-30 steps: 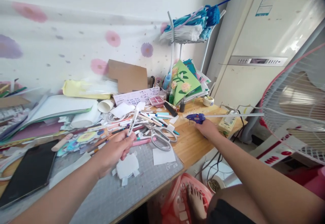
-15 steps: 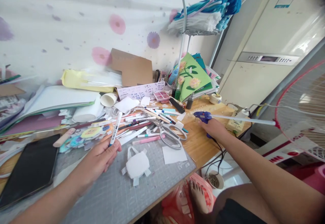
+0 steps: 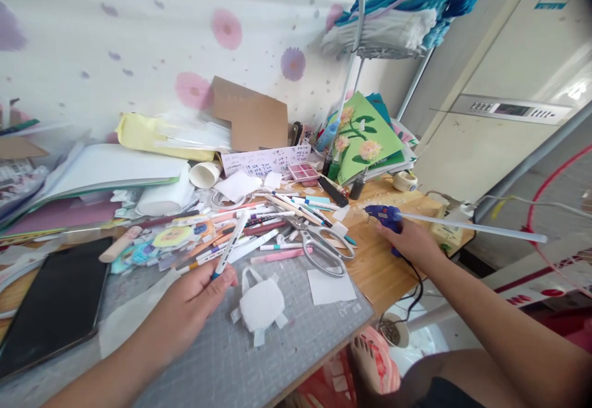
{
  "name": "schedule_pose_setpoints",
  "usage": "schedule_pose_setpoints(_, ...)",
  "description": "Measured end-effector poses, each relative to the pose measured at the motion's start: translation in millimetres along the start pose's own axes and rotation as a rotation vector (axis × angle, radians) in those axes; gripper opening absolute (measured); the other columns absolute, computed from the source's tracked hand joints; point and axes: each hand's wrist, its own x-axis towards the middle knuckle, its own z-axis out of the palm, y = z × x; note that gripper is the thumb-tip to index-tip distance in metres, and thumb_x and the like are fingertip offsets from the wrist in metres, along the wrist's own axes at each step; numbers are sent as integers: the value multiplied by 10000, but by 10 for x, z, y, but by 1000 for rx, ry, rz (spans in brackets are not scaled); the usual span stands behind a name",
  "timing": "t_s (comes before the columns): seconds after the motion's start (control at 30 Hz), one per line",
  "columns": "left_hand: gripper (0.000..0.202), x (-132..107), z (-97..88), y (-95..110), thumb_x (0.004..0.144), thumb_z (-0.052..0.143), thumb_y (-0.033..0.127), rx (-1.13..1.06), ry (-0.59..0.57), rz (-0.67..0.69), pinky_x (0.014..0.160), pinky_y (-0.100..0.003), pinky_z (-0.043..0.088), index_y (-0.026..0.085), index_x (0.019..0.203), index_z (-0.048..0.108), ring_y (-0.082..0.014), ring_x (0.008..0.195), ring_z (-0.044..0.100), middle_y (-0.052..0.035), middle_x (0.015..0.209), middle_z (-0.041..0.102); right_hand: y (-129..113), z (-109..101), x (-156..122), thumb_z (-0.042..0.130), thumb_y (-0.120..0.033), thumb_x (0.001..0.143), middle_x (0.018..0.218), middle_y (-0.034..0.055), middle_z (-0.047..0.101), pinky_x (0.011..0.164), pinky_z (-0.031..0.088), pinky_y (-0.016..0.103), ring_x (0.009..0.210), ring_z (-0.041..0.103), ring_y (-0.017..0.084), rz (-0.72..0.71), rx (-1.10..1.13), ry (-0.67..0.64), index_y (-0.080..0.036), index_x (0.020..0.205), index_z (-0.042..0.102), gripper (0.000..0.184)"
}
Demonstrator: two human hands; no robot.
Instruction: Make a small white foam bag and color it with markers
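My left hand (image 3: 192,306) rests on the grey cutting mat (image 3: 222,359), its fingers pinched round a white marker pen (image 3: 230,249) that points up and away. Just right of it lies a white paper cut-out (image 3: 261,304) with small tabs. My right hand (image 3: 409,240) is stretched out to the table's right end, wrapped round the grip of a blue glue gun (image 3: 383,212). A long pale glue stick (image 3: 476,227) juts from the gun's back toward the right. The gun's black cord (image 3: 414,288) hangs off the table edge.
Scissors (image 3: 324,249) and a heap of pens (image 3: 272,217) lie between my hands. A black tablet (image 3: 50,306) sits at left, a brown card (image 3: 252,118) and green flower craft (image 3: 365,140) at the back. A fan (image 3: 562,204) stands right; a foot (image 3: 365,365) shows below.
The view has shifted, so everything sits further right and lower. My left hand has tilted the marker a little. My right hand has kept its hold on the glue gun.
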Motion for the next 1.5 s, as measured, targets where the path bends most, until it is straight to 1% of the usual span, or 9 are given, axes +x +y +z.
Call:
schedule_pose_setpoints(0.13,549,3,-9,-1,790,388,733,27,0,16,432,-225,277,223,764,590,-130,472,313,57,518,325,-18,-51,-16,519,-477,858,899,190,719,728,457,369,889,662,336,-25,-107,-17,-113,942,702,416)
schedule_pose_setpoints(0.23,551,12,-2,-6,793,382,732,47,2,11,422,-226,270,224,788,598,-134,469,335,53,517,340,5,-76,-1,485,-428,897,925,200,711,753,456,363,915,658,319,-12,-154,-7,-97,935,694,393)
schedule_pose_setpoints(0.3,567,18,6,-7,785,373,744,55,9,6,427,-230,270,224,803,598,-137,467,342,55,507,339,23,-77,10,468,-424,920,943,176,705,775,468,362,921,656,282,0,-173,-5,-101,950,678,386)
schedule_pose_setpoints(0.4,622,21,8,-7,755,341,788,61,4,-3,456,-237,287,214,782,579,-135,472,337,60,496,339,30,-55,19,464,-432,942,967,106,688,811,493,385,899,651,212,12,-195,-13,-119,992,642,364)
schedule_pose_setpoints(0.47,650,17,2,-11,745,320,807,68,-13,-23,471,-238,288,208,789,569,-133,481,334,63,499,340,19,-36,22,485,-427,940,993,76,673,822,505,398,900,644,191,8,-203,-29,-130,1016,627,338)
schedule_pose_setpoints(0.77,654,29,-7,-35,757,309,798,61,-29,-41,491,-239,289,194,837,544,-130,498,339,72,504,347,-21,-41,67,538,-357,929,1078,73,645,793,533,390,908,640,191,7,-218,-160,-147,1099,609,280)
schedule_pose_setpoints(1.0,627,25,-9,-22,770,328,781,38,-47,-41,489,-241,289,197,865,534,-133,510,327,76,521,330,-20,-47,88,552,-340,923,1114,84,631,803,532,399,934,635,199,7,-217,-204,-144,1132,596,290)
schedule_pose_setpoints(1.27,582,10,-34,-92,811,329,744,25,-44,-34,485,-238,270,204,887,534,-133,512,318,78,527,321,5,1,84,546,-344,926,1124,83,629,809,530,402,940,633,200,7,-209,-170,-151,1135,595,289)
schedule_pose_setpoints(1.5,608,1,-16,-17,798,310,761,74,-31,-10,489,-240,281,201,856,539,-132,506,340,73,526,342,10,20,33,497,-427,935,1063,80,657,829,511,413,921,641,197,2,-205,-128,-147,1102,606,344)
